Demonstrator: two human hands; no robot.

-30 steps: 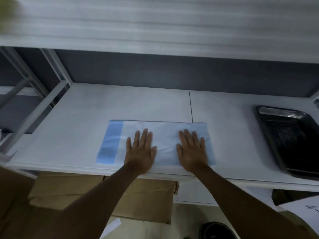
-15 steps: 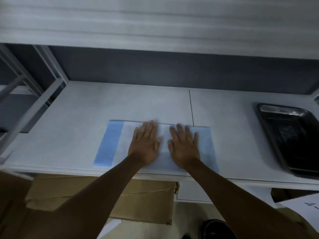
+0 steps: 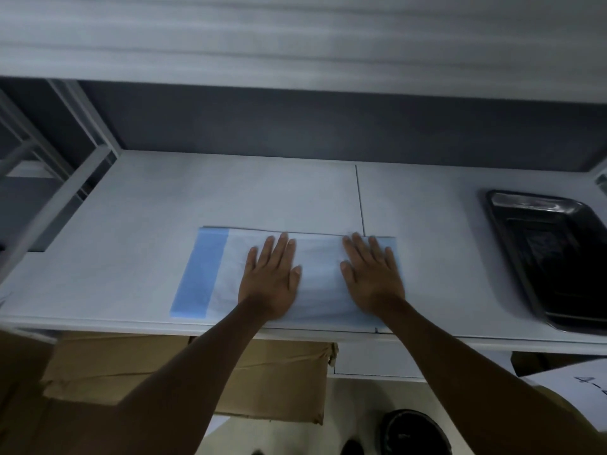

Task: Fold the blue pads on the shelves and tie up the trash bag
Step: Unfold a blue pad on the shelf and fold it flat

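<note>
A folded pad (image 3: pixel 226 274), white on top with a blue band at its left end, lies flat near the front edge of the white shelf (image 3: pixel 197 192). My left hand (image 3: pixel 271 279) presses flat on the middle of the pad, fingers straight and pointing away from me. My right hand (image 3: pixel 371 274) presses flat on the pad's right part, its fingertips near the far fold. No trash bag is identifiable in view.
A dark metal tray (image 3: pixel 551 257) sits at the right end of the shelf. Another shelf board (image 3: pixel 295 37) hangs overhead. Cardboard boxes (image 3: pixel 184 382) lie below the shelf, and a dark round object (image 3: pixel 414 431) stands on the floor. A metal frame post (image 3: pixel 56 192) rises at left.
Both hands stayed flat on the pad. They came close together at the middle half a second ago, then slid apart again, the right hand moving toward the pad's right end.
</note>
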